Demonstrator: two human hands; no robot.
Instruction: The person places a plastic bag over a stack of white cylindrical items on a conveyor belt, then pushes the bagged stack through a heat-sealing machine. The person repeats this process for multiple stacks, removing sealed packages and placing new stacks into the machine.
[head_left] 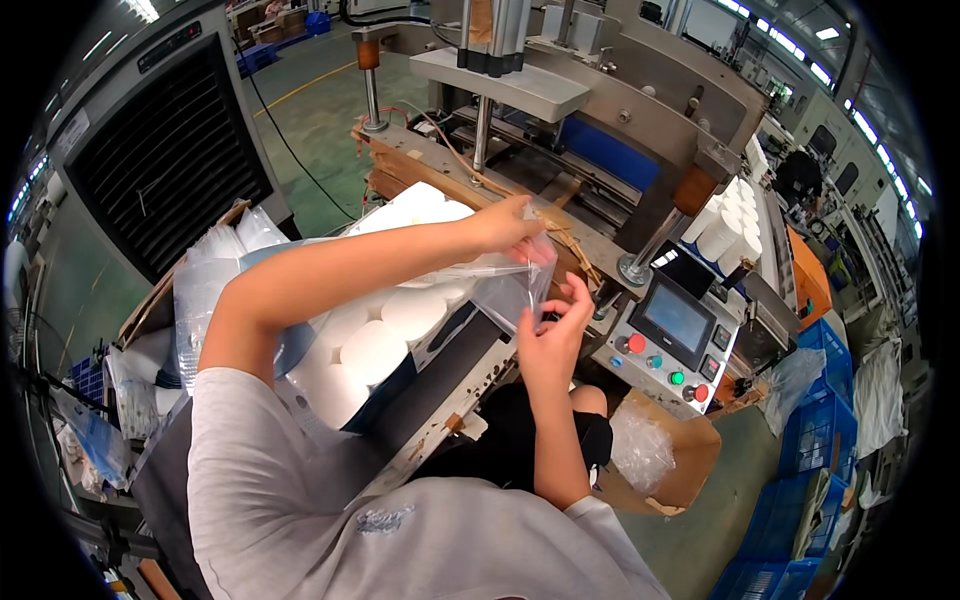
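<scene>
Both hands' grip pinches clear bag (505, 285) over sloped factory workbench (455, 375).

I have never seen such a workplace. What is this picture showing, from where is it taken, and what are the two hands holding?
The picture comes from a camera on the person's head, looking down; its wide lens bends straight edges. Both hands pinch the open end of a clear plastic bag: the left hand at its top, the right hand at its lower edge. The bag holds white rolls and lies on a sloped bench. Behind stands a machine with a control panel of a screen and coloured buttons. More white rolls are stacked at right.
</scene>
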